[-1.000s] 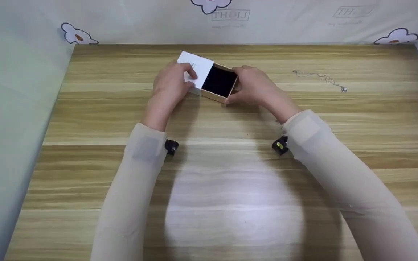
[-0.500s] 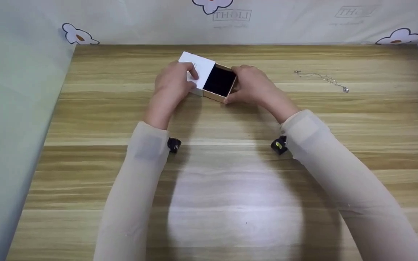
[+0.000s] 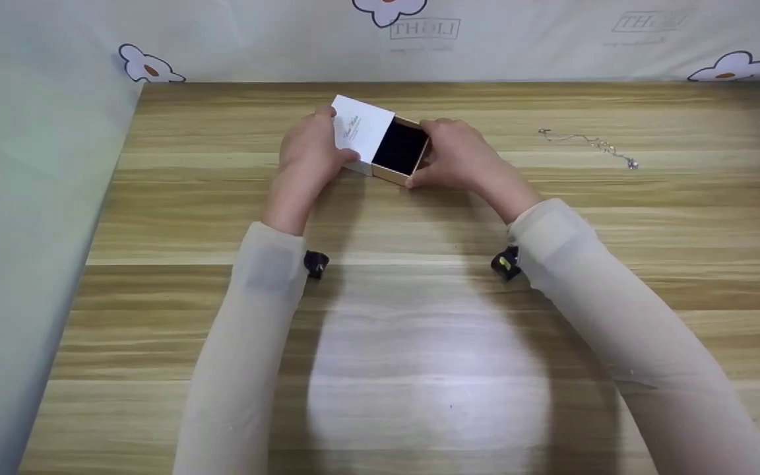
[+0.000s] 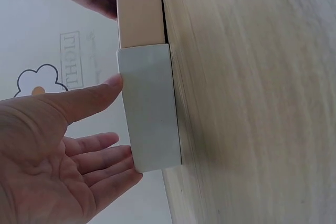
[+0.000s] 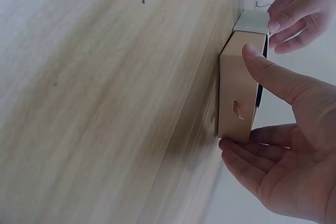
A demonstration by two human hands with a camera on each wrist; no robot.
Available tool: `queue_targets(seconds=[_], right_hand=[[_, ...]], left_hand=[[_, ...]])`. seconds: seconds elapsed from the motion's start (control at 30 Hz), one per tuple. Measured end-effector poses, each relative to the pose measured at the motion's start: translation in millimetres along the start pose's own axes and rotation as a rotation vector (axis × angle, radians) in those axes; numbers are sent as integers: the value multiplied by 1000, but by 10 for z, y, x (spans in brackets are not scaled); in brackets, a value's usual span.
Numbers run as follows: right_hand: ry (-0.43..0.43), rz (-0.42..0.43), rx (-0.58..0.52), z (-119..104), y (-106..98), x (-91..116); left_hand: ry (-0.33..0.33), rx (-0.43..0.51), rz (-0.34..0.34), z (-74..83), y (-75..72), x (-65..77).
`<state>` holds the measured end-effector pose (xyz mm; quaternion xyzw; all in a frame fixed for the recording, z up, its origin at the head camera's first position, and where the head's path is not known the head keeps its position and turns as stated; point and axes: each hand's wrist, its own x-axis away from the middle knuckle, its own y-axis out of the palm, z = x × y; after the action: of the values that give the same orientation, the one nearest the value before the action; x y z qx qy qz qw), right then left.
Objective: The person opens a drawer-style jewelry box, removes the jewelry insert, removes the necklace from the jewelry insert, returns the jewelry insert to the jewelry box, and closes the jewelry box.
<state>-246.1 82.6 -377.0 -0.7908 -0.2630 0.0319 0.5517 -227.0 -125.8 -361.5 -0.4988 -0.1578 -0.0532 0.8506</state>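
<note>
A small jewelry box lies tilted on the table, its white sleeve (image 3: 368,132) part-way off a tan drawer (image 3: 390,174) lined in black. My left hand (image 3: 311,155) holds the sleeve at its left end, the thumb at the near top edge and the fingers by the end face. At the opposite end my right hand (image 3: 460,155) grips the drawer between thumb and fingers across its corners. A short ribbon tab (image 5: 238,110) shows on the drawer's end face in the right wrist view. Gold-toned print is visible on the sleeve's top.
A silver necklace (image 3: 604,146) lies stretched out on the wood-grain table (image 3: 419,343), right of my right hand. Behind the table hangs a pale backdrop (image 3: 274,46) with flower prints. A small black camera (image 3: 316,264) sits at my left wrist, another (image 3: 505,262) at the right.
My left fingers, bent over the sleeve's top before, have drawn back to its left end and uncovered the print. The right hand and the drawer's position look the same.
</note>
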Motion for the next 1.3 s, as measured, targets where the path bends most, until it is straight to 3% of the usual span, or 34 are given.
queue_targets(seconds=[0.57,1.3], right_hand=[[1,12,-38,-100,25,-80],[-30,56,-66,-285,72,-214]], left_hand=[[-21,5,16,-45,-14,12],[4,-19,15,-13,-31,9]])
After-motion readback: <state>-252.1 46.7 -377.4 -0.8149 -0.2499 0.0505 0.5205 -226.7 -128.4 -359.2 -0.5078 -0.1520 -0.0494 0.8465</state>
